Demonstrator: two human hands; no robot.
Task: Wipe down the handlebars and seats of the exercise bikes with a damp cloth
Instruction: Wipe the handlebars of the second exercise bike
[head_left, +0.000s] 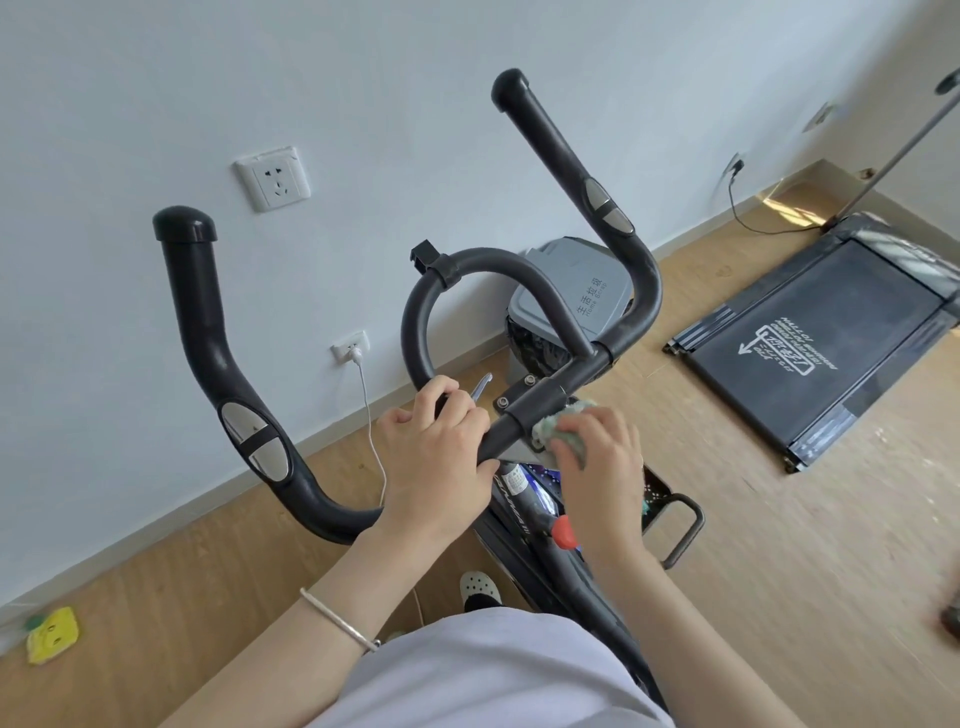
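Observation:
The exercise bike's black handlebars (218, 358) fill the middle of the view, with two upright grips and a curved centre loop. My left hand (439, 457) grips the crossbar just left of the centre clamp, fingers curled over it. My right hand (597, 467) holds a green-white cloth (558, 428) bunched against the crossbar beside the clamp. The bike's seat is out of view.
A grey lidded bin (571, 296) stands against the wall behind the bars. A black treadmill (821, 332) lies on the wood floor at right. A white charger cable (371, 415) hangs from a low wall socket. A yellow sponge (52, 634) lies at lower left.

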